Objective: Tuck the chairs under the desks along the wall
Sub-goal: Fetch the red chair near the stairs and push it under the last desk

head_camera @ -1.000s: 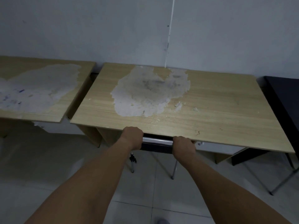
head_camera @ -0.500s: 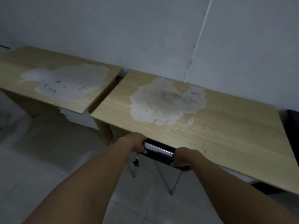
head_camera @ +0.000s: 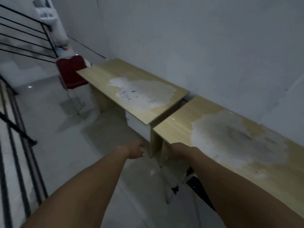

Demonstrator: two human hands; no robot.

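Two worn wooden desks stand along the wall, the near desk (head_camera: 213,129) at right and the far desk (head_camera: 131,83) beyond it. A black chair (head_camera: 198,186) with metal legs sits tucked under the near desk, mostly hidden by my right arm. A red chair (head_camera: 70,74) stands out on the floor at the far desk's far end. My left hand (head_camera: 134,149) hangs loose over the floor and holds nothing. My right hand (head_camera: 176,152) is by the near desk's front left corner, off the chair, its fingers blurred.
A black metal railing (head_camera: 14,145) runs along the left side, and stair rails (head_camera: 28,35) rise at the back left. White bags (head_camera: 54,22) hang behind the red chair. Pale tiled floor (head_camera: 74,137) lies between railing and desks.
Both hands have let go of the black chair's metal top bar. My view has swung left, bringing the far desk, the red chair and the railing into sight.
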